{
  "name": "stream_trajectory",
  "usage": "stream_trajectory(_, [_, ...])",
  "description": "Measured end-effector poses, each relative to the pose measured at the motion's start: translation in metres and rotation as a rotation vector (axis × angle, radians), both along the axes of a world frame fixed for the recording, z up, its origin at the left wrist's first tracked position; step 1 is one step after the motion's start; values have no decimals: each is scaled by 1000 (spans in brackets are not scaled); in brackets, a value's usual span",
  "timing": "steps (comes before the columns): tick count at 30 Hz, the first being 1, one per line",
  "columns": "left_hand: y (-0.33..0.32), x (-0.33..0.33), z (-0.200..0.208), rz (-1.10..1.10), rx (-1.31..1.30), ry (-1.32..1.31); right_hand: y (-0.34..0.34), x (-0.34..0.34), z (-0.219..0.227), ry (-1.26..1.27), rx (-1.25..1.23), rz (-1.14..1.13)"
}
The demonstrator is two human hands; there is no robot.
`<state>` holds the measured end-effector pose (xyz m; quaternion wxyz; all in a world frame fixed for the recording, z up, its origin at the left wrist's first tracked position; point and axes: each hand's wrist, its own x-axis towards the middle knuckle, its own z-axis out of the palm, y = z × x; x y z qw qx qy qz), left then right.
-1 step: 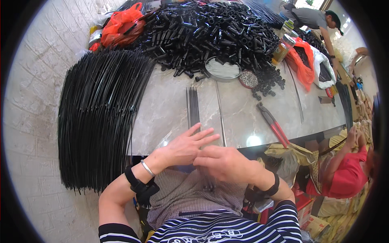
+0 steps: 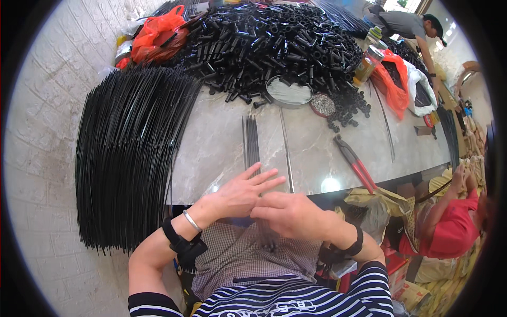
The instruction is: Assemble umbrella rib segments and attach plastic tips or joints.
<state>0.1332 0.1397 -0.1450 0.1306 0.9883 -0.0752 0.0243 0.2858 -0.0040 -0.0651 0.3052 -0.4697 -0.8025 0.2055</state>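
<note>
A small bundle of thin black rods [image 2: 251, 138] runs from the grey table over its near edge towards my lap. My left hand [image 2: 238, 193] lies across this bundle, palm down, with its fingers stretched and spread. Close beside it, my right hand [image 2: 290, 212] is closed in a pinch at the table's edge, just over the rods. Whatever sits between its fingertips is hidden. The lower rod ends, with dark tips [image 2: 269, 246], hang above the checked cloth on my lap.
Left stands a thick stack of long black rods [image 2: 132, 142]. Behind lie a heap of black tubular parts [image 2: 274, 42], a round tin of pale sticks [image 2: 289, 92] and a small dish [image 2: 323, 104]. Red-handled pliers [image 2: 355, 162] lie right. Two people [image 2: 449, 227] [image 2: 404, 24] are nearby.
</note>
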Motion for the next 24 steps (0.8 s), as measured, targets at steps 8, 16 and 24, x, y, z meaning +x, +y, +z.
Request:
stream_trajectory(8, [0, -2, 6, 10, -119, -6, 18, 5, -3, 7, -81, 151])
stream_trajectory(16, [1, 3, 11, -48, -117, -63, 93, 56, -51, -213, 43, -148])
stream_trajectory(24, [3, 0, 6, -33, -135, -68, 107, 51, -57, -362, 35, -189])
